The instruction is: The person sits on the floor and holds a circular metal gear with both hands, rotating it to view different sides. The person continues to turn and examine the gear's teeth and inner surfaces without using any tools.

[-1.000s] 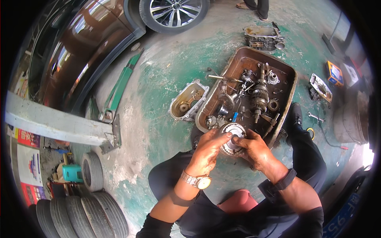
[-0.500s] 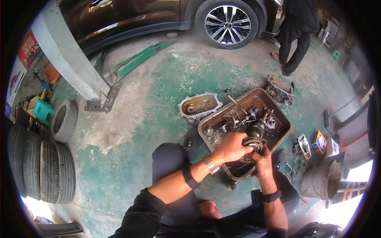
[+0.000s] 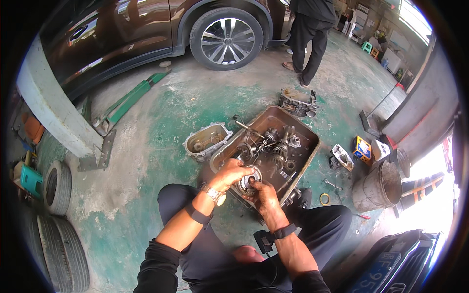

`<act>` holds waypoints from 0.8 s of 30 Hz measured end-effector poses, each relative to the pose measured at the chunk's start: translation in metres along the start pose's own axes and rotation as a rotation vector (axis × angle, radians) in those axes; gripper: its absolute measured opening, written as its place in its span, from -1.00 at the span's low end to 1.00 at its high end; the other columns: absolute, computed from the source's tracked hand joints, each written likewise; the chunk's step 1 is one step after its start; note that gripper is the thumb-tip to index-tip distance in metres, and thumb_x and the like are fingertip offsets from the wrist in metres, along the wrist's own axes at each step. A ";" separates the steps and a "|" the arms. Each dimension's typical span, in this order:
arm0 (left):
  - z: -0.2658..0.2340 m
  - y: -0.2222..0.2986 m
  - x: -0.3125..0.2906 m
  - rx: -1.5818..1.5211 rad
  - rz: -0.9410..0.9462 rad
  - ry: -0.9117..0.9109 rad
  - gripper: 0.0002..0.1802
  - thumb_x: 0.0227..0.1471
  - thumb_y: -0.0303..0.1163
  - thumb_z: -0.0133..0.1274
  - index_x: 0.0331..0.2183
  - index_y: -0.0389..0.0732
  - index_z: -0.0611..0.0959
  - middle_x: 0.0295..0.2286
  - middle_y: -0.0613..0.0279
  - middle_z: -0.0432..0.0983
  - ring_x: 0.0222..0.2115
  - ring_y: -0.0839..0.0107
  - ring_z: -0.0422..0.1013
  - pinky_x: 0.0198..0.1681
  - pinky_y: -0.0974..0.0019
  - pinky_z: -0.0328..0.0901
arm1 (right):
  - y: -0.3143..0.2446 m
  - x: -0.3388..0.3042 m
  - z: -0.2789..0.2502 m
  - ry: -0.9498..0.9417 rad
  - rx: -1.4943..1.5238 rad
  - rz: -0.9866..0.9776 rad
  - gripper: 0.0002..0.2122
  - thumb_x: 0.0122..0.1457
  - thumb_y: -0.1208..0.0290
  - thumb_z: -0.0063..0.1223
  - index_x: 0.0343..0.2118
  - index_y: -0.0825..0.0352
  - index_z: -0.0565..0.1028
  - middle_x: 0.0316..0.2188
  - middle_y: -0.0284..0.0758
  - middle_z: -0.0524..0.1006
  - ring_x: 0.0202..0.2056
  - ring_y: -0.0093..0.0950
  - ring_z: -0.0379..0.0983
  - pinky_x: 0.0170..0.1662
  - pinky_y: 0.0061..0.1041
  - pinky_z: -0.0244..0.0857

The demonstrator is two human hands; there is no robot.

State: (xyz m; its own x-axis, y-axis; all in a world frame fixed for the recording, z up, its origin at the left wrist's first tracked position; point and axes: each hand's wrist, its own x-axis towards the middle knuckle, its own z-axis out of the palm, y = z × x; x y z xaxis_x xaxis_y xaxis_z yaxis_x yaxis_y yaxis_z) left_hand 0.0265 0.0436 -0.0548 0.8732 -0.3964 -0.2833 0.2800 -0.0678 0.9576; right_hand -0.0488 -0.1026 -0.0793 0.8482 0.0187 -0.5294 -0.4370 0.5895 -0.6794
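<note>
My left hand (image 3: 227, 174) and my right hand (image 3: 266, 198) grip a round metal gear ring (image 3: 250, 179) from either side, with the fingers wrapped around its edge. It is tilted so that its open middle shows, over the near left part of a brown metal tray (image 3: 309, 155). Just beyond, inside that tray, lie a gear shaft (image 3: 279, 152) with stacked gears and several loose metal parts. A pale metal housing (image 3: 198, 155) with a small gear inside stands left of the tray. The fingertips under the ring are partly hidden.
Behind the tray sits another metal housing (image 3: 298, 101). To the right are a dirty bucket (image 3: 373, 188), a yellow-and-blue box (image 3: 362, 149), a wrench (image 3: 333, 184) and a yellow ring (image 3: 324, 198). Tyres (image 3: 58, 188) stand left. A person (image 3: 312, 44) stands beside a brown car (image 3: 122, 34).
My view has swung right, shifting the scene leftward. Both hands have drawn the gear ring away from the gear shaft, toward me and the tray's near edge, and tilted it.
</note>
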 end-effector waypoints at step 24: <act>0.020 0.017 -0.015 -0.127 -0.290 -0.081 -0.75 0.12 -0.26 0.09 -0.31 -0.27 0.64 -0.46 0.27 0.60 -0.53 0.48 0.52 -0.53 0.40 0.43 | 0.029 0.014 -0.008 -0.024 0.186 0.074 -0.70 0.19 0.51 -0.22 -0.03 0.47 0.36 -0.27 -0.10 0.53 -0.24 -0.23 0.51 -0.30 -0.21 0.43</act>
State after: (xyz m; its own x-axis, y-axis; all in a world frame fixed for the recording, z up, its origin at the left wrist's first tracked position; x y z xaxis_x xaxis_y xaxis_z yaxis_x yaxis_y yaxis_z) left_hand 0.0098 0.0303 -0.0332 0.7168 -0.4489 -0.5335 0.5646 -0.0753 0.8219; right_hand -0.0520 -0.0922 -0.1105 0.8237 0.0855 -0.5605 -0.4373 0.7251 -0.5320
